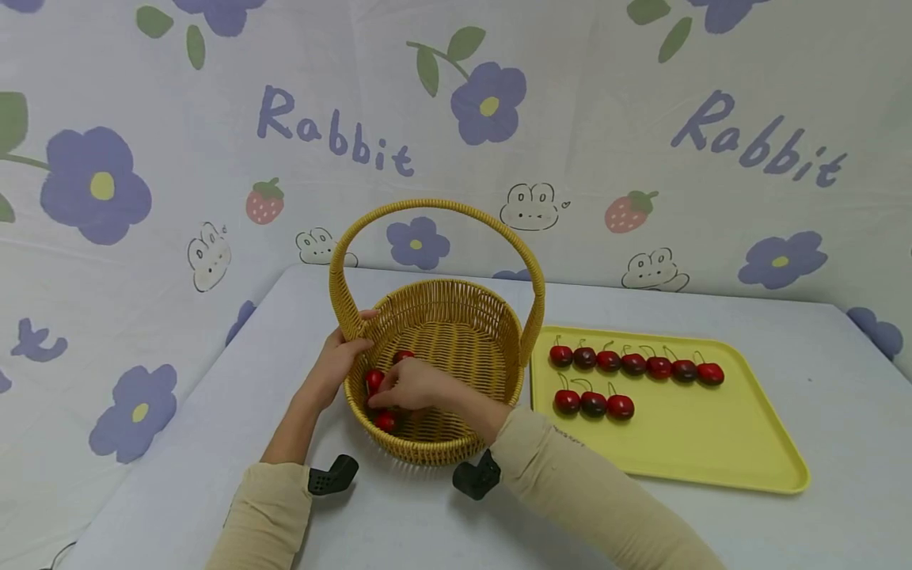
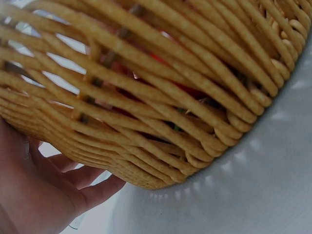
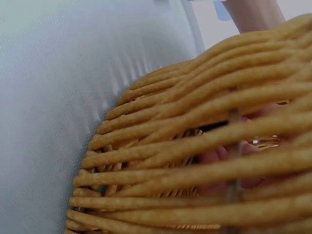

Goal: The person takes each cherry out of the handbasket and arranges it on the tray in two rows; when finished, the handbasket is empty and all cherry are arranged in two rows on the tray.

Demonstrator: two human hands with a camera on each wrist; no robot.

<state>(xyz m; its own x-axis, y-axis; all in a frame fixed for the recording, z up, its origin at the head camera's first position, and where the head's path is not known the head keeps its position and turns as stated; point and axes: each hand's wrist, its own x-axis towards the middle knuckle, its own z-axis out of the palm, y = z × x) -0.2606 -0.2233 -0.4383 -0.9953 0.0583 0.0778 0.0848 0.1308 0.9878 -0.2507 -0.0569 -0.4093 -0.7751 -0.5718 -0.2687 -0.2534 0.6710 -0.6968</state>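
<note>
A woven yellow basket [image 1: 456, 317] with a tall arched handle [image 1: 438, 206] stands mid-table. My left hand [image 1: 347, 350] grips its left rim, thumb inside and fingers outside; the left wrist view shows that hand [image 2: 58, 195] against the basket wall [image 2: 161, 122]. My right hand [image 1: 399, 388] reaches down inside the basket, fingers curled and pinching a red cherry [image 1: 374, 381]. Two more cherries [image 1: 385, 421] lie loose on the basket floor. In the right wrist view the fingers [image 3: 219, 156] show only dimly through the weave [image 3: 161, 141].
A yellow tray [image 1: 684, 451] lies right of the basket with several red cherries [image 1: 634, 363] in two rows along its far side. The pale table [image 1: 819, 364] ends at a flowered backdrop. Black wrist mounts [image 1: 332, 475] sit on both sleeves.
</note>
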